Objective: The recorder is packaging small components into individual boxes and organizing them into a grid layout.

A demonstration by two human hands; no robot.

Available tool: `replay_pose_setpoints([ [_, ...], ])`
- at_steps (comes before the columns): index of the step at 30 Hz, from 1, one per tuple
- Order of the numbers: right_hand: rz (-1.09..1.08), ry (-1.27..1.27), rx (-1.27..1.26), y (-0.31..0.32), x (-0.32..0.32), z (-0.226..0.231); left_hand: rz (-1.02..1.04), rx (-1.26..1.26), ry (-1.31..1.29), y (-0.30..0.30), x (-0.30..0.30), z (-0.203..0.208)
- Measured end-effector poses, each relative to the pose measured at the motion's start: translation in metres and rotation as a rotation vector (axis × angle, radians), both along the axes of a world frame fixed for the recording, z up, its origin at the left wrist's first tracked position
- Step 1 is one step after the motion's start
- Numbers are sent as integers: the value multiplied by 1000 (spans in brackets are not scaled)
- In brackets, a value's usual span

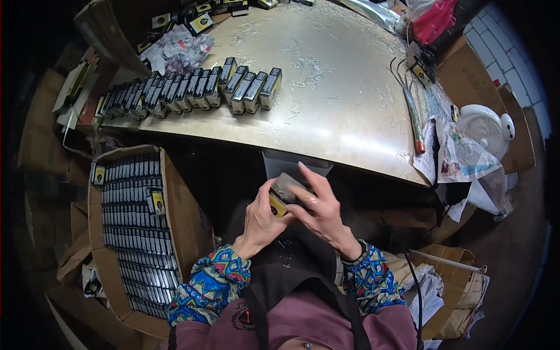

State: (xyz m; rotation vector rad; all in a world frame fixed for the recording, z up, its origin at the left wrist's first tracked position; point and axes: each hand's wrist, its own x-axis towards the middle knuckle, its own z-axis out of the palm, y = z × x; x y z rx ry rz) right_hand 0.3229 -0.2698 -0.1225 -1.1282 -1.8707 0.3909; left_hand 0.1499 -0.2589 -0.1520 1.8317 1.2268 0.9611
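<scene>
My left hand [262,219] is wrapped round a small carton [277,207], black and yellow with a grey-brown top, in front of my apron. My right hand [321,210] is at the carton's right side. Its index finger is raised and its fingers are spread, with the thumb and other fingertips close against the carton; whether they press on it is hard to tell. Beyond, on the worktable [350,122], a row of similar small cartons [186,90] stands upright along the left front edge.
To my left, a large open cardboard box [169,216] holds packed rows of small cartons. Thin clear strips [309,67] litter the tabletop. A tool with a red-ended handle [417,128], crumpled plastic [466,154] and a white fan [484,131] are at the right. Crumpled paper [178,49] lies at the far left.
</scene>
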Motion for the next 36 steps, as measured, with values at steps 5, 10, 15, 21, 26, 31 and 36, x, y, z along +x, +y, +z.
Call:
replay_pose_setpoints([
  [5, -80, 26, -23, -11, 0, 1, -3, 19, -93, 4, 0, 6],
  [10, -56, 108, -107, -16, -11, -21, -18, 144, -43, 4, 5, -1],
  [15, -176, 407, -201, -18, -24, -13, -11, 106, -29, 5, 7, 7],
  [21, -200, 491, -411, -3, -11, 8, -103, 188, -45, 9, 6, 2],
  [26, -328, 251, -473, 18, 14, 46, -140, 306, -115, 17, 16, 11],
  [31, -97, 526, -610, 20, 20, 27, -90, 15, -60, 23, 18, 13],
  [36, 63, 810, -650, 14, 13, 22, -121, -11, -157, 23, 20, 14],
])
